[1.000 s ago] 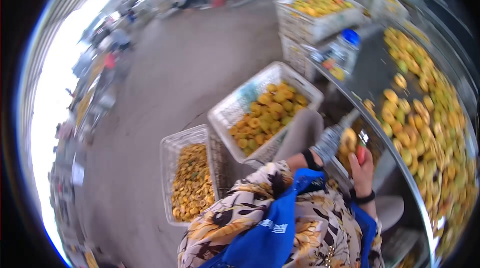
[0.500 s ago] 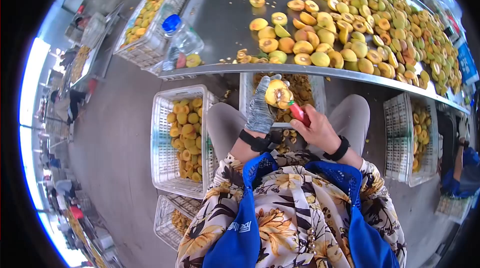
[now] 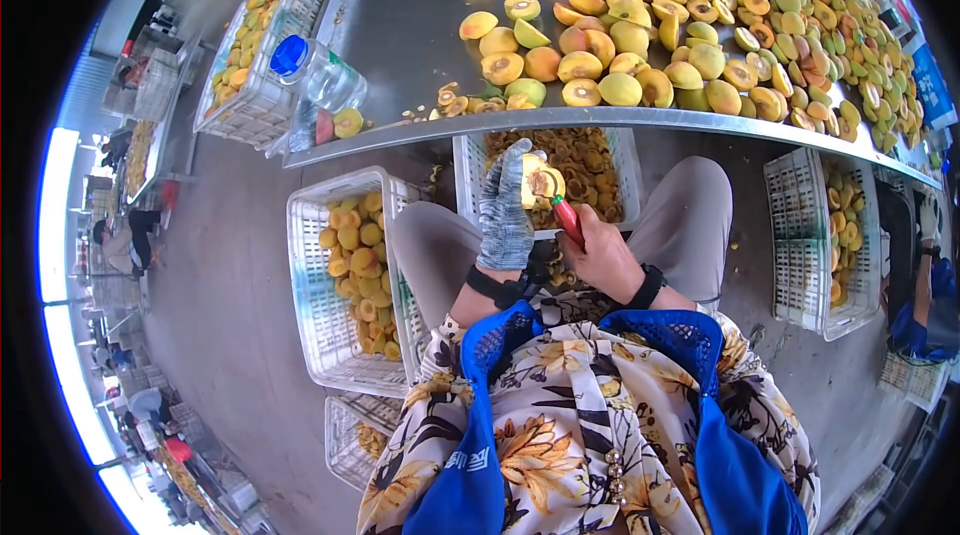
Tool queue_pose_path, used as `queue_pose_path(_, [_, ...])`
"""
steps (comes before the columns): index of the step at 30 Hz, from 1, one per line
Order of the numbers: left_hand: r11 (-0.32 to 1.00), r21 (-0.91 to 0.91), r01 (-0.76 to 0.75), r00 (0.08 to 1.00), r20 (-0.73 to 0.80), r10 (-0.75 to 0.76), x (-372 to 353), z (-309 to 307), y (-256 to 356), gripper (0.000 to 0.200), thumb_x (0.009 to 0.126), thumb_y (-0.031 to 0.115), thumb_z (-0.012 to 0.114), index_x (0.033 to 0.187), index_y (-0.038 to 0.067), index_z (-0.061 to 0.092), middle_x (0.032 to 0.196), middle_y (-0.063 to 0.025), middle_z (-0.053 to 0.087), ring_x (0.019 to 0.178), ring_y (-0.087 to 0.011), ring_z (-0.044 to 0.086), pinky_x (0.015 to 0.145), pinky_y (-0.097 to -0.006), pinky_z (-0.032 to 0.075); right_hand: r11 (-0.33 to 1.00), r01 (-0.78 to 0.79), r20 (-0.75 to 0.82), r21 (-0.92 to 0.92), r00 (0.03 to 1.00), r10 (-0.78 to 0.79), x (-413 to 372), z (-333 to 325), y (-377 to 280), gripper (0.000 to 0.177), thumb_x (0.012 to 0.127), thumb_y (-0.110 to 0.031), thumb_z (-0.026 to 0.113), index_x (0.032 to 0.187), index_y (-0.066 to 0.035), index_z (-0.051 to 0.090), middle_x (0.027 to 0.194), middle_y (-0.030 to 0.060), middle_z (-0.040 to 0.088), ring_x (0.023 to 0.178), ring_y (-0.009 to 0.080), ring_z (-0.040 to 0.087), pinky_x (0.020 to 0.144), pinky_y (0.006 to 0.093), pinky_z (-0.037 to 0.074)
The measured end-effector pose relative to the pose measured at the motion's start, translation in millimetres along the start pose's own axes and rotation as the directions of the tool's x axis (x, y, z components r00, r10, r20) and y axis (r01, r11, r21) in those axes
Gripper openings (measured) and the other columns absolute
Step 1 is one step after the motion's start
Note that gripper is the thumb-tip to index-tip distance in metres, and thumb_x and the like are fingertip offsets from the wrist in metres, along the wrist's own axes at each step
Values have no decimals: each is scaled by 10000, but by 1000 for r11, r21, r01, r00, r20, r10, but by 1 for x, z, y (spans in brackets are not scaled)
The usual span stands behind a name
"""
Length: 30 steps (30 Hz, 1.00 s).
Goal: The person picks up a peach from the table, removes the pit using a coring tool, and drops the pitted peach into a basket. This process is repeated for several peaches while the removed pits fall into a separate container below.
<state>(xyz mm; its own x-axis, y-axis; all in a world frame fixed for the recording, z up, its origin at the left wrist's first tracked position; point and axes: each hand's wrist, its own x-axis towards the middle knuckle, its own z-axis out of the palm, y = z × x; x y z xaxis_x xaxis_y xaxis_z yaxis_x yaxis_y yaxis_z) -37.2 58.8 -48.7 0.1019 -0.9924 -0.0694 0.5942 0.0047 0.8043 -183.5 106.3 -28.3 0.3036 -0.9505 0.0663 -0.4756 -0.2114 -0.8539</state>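
Note:
A grey knitted glove covers my left hand [image 3: 508, 210], which holds a halved yellow fruit [image 3: 541, 182] with its cut face showing. Bare, my right hand [image 3: 605, 253] is wrapped round the red handle of a small tool [image 3: 568, 220]; its tip meets the cut face at the centre of the fruit. Both hands are over a white crate [image 3: 467, 175] of brown-orange pieces, below the front edge of a metal table [image 3: 420, 130]. Many halved fruits [image 3: 620, 89] lie on that table.
A water bottle [image 3: 330, 80] with a blue cap stands at the table's left edge. Crates of fruit stand at the left [image 3: 300, 265] and right [image 3: 795, 255] of my knees. At the far right a co-worker's arm [image 3: 923, 280] shows.
The view has shifted, so the table and bottle appear further left and higher. The fruit in my left hand is turned more to the side, with the tool still against it.

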Motion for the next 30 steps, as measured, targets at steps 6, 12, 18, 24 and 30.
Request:
queue_pose_path(6, [983,172,-63,998,-13,66,-8,17,-1,385,926,296,495,1182,10,523,1066,-98,589,969,-154,562,862,-275,451,994,58,-60,96,997,-53,-1,7,12,276,783,-69,572,981,16,400,689,263,547,671,443,548,583,467,421])
queue_pose_path(12, [960,248,-127,992,25,125,-11,20,-10,360,926,264,501,1184,13,526,1080,-83,589,976,-151,560,868,-274,447,992,-64,-62,105,996,71,-7,10,10,274,784,-66,557,1001,14,412,716,270,544,704,449,552,602,432,434])
queue_pose_path(18, [996,18,86,992,-95,-84,-1,19,-5,302,858,259,609,1002,-5,591,894,-90,612,787,-186,602,675,-290,515,976,-183,106,119,980,171,-9,5,5,261,756,-51,537,968,30,408,706,273,543,705,453,549,605,446,430])
queue_pose_path(24, [937,40,347,938,-19,-346,6,8,7,309,818,241,650,927,-42,588,717,-136,607,627,-220,605,565,-305,515,996,-50,228,70,973,33,-2,-2,10,285,717,-39,526,974,46,439,691,262,548,678,435,555,603,435,441])
queue_pose_path(30, [965,-21,262,963,-55,-263,2,12,6,366,849,303,599,1006,-25,556,743,-136,610,647,-223,613,573,-316,527,967,-105,281,234,959,36,3,-3,9,240,745,-76,544,961,15,494,706,173,570,641,283,576,621,346,456])
